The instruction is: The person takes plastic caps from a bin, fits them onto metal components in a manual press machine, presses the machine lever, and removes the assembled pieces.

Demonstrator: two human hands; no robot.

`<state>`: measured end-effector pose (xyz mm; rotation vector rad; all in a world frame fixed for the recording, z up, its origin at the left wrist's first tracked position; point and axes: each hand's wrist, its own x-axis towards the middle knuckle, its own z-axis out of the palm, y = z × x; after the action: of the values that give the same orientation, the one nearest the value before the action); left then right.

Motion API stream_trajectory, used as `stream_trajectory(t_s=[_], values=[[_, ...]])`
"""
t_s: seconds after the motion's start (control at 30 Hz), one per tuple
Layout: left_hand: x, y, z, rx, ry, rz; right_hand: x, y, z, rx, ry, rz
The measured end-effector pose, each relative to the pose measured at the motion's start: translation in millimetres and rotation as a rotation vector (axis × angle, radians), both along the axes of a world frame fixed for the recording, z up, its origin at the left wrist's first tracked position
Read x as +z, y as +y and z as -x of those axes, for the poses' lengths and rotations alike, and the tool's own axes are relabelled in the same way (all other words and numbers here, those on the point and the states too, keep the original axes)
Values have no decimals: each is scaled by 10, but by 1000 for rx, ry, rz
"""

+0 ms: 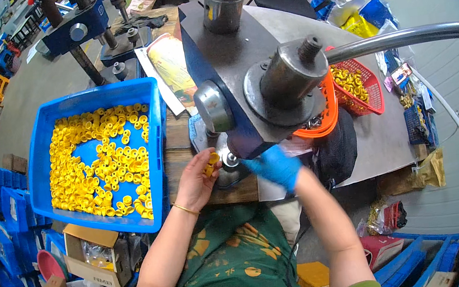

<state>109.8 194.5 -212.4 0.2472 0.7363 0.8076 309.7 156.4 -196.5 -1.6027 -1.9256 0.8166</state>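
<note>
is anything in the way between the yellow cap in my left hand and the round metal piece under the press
Nothing visible stands between the yellow cap and the metal piece; the blue-gloved right hand is on its right side.

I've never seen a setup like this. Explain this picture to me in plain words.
No robot here: a camera on the person's head looks down at their own two hands. The bare left hand pinches small yellow parts in its fingertips. The right hand wears a blue glove; its fingertips are hidden behind the machine, which looks like a bench press with a long metal bar. To the left, a blue tray holds many yellow caps. To the right stand an orange basket and a red basket.
</note>
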Motion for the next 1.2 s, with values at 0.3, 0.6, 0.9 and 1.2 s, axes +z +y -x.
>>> stream_trajectory(t_s=[0.3,0.6,0.9,1.2], values=[[-437,88,-80,-56,408,-566,-487,41,166,-90,84,-388],[-365,71,-168,-73,831,-1139,-162,-17,35,-194,108,-92],[-262,74,-7,-77,513,-487,-43,146,186,-3,-73,-278],[-130,14,69,-4,557,-486,-148,240,120,57,-90,-267]])
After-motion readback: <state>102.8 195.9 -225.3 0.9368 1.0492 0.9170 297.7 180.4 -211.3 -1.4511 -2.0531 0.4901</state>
